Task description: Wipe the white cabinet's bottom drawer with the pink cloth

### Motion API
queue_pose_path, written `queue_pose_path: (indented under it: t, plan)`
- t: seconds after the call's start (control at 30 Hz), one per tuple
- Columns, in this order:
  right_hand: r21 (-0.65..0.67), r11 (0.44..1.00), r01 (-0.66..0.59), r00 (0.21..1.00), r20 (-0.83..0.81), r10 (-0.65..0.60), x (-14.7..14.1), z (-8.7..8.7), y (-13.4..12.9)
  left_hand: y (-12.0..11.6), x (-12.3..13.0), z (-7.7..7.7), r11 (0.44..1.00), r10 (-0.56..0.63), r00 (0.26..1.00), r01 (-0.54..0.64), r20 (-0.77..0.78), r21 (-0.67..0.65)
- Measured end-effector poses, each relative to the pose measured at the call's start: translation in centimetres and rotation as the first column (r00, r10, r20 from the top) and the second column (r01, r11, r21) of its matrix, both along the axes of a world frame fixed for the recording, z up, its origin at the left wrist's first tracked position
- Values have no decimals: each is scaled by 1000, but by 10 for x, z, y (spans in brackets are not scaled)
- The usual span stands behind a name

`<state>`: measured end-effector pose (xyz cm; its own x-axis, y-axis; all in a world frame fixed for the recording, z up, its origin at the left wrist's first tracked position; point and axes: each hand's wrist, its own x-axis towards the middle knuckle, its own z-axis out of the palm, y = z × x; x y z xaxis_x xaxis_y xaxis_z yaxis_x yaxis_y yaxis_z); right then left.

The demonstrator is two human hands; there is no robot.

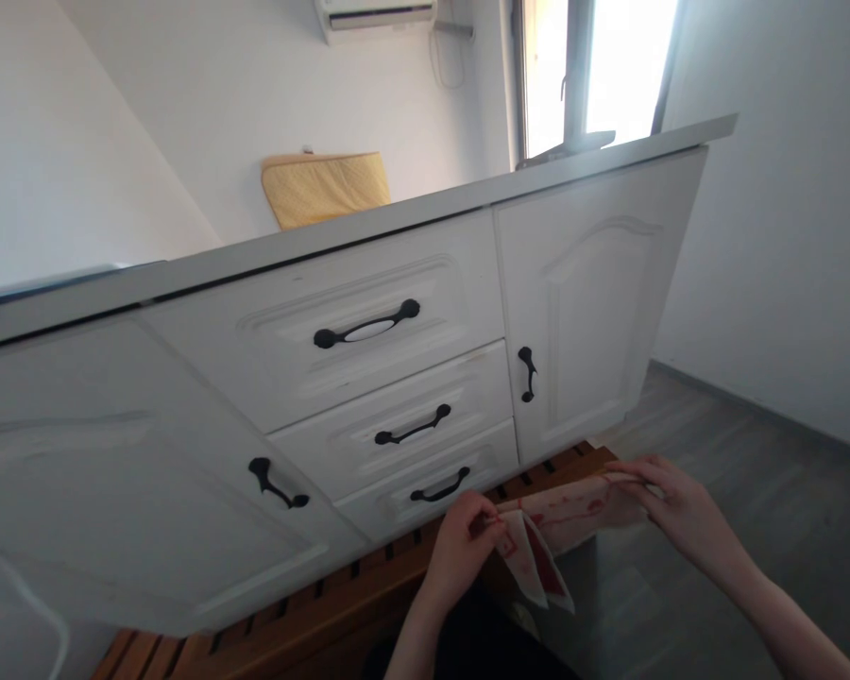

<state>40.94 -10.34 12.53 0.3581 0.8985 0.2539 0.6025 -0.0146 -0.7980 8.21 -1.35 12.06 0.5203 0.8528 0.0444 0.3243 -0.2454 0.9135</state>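
Note:
A pale cloth (pixel 573 510) with red and pink markings hangs stretched between my two hands, low at the right of the view. My left hand (pixel 467 529) pinches its left end, where a folded corner with a dark red inner side droops down. At the other end, my right hand (pixel 655 486) grips the top edge between thumb and fingers. Behind the cloth is a slatted wooden bench (pixel 354 590), and part of the cloth passes in front of its right end. What kind of cloth it is, I cannot tell for sure.
A white cabinet (pixel 368 378) with black handles stands tilted across the view, behind the bench. Above its countertop (pixel 425 208) shows a yellow-covered chair back (pixel 330 189). An air conditioner (pixel 379 14) and a window (pixel 595 76) are at the back. Grey floor (pixel 737 463) lies to the right.

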Motion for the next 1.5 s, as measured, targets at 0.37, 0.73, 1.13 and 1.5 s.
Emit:
queue_pose_path:
  t: [0.37,0.73,1.13,1.5]
  plan:
    - [59,996,-70,998,-2,70,-22,52,1,-3,12,-36,1000,-16,989,20,147,-24]
    - [45,999,7,986,168,-14,17,42,16,4,7,-44,998,-35,999,37,-22,59]
    - [-166,985,34,998,-51,-43,44,29,0,13,3,-45,990,85,996,-85,-1,112]
    - [-159,986,56,996,-64,-67,29,48,-5,15,12,-51,989,108,992,-115,71,96]
